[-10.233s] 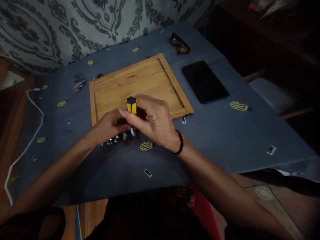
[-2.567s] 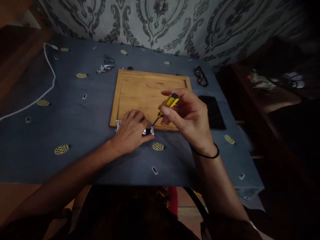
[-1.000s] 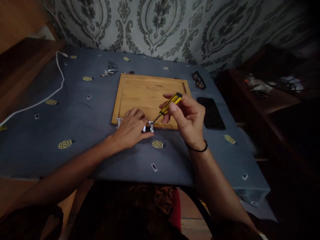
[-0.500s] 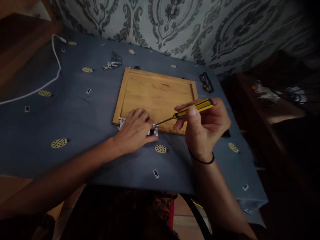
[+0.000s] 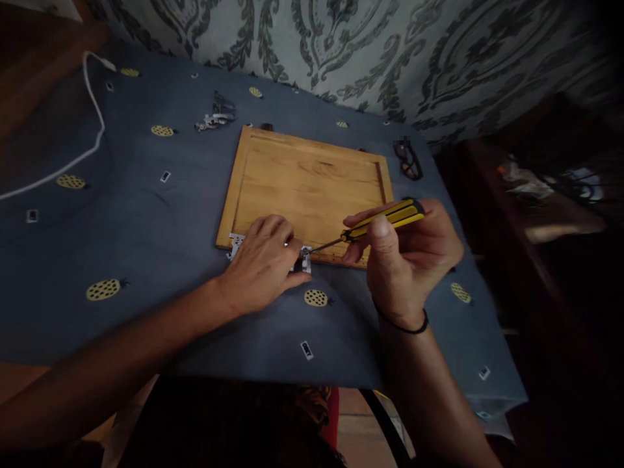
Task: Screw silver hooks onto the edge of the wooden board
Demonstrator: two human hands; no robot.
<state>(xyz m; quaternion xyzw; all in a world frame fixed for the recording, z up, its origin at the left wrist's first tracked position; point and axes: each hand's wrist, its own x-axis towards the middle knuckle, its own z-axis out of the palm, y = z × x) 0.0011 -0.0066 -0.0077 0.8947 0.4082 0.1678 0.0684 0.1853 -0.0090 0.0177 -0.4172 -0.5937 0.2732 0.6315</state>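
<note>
My right hand [image 5: 414, 260] is closed around the yellow and black handle of a screwdriver [image 5: 383, 222]. The screwdriver's shaft slants down to the left, and its tip meets a silver metal hinge [image 5: 306, 261] at the front edge of a framed wooden panel [image 5: 312, 175]. Over that edge lies my left hand [image 5: 263, 266], its fingers curled and pressing the hinge against the wood. Part of the hinge is hidden under the palm. Another silver metal part [image 5: 236, 243] shows by the left hand's outer side, at the panel's front left corner.
A blue tablecloth [image 5: 146, 221] with pineapple prints covers the table. Several metal pieces [image 5: 214, 119] lie beyond the panel's left corner. Dark-framed glasses [image 5: 408, 161] rest at the back right. A white cable [image 5: 100, 133] curves along the left, and a patterned curtain [image 5: 312, 45] hangs behind.
The view has shifted slightly. Both hands keep their grips, and the screwdriver tip stays at the hinge. The right hand and the handle sit slightly farther right and lower in the picture.
</note>
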